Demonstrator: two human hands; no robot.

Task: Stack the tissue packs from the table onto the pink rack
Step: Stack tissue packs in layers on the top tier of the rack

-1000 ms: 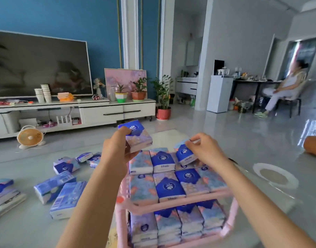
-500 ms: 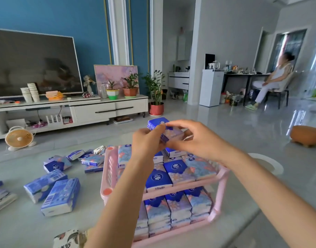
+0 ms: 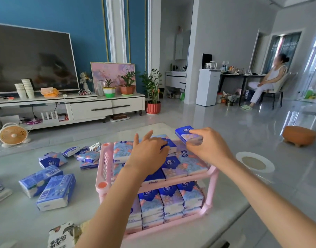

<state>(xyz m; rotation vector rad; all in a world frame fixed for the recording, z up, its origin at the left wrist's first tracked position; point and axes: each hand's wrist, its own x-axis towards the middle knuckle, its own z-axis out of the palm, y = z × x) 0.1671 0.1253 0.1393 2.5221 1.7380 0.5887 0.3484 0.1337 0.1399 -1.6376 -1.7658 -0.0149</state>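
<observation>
The wide, pale, glossy table point(image 3: 14, 222) fills most of my view and carries everything. In front of me on it stands the pink plastic two-tier rack point(image 3: 105, 165). Its lower tier is filled with blue, floral-printed, plastic-wrapped tissue packs point(image 3: 171, 199) in rows. The upper tier holds a flat layer of them, with a second layer begun along the back. Left of the rack, two larger blue bundles point(image 3: 55, 192) lie near me, and a scatter of small loose packs point(image 3: 53, 159) lies farther back, well away from both hands.

My left hand point(image 3: 148, 154) reaches over the upper tier, fingers bent across the top of a second-layer pack point(image 3: 169, 146), with two digits raised. I cannot tell whether it grips that pack or only presses it flat. My right hand point(image 3: 209, 149) pinches a single blue pack point(image 3: 186, 134) between thumb and fingers, held roughly level above the back right corner of the rack and just beside the pack under my left hand.

I judge this to be the placing step of one cycle, with the rack well filled but plenty left on the table. Next I would lower the held pack flat beside its neighbour with edges lined up, then let go gently. The wrappers look slick, so a skewed drop could slide the pack off the back edge. After that, my left hand has to go for the loose packs.
</observation>
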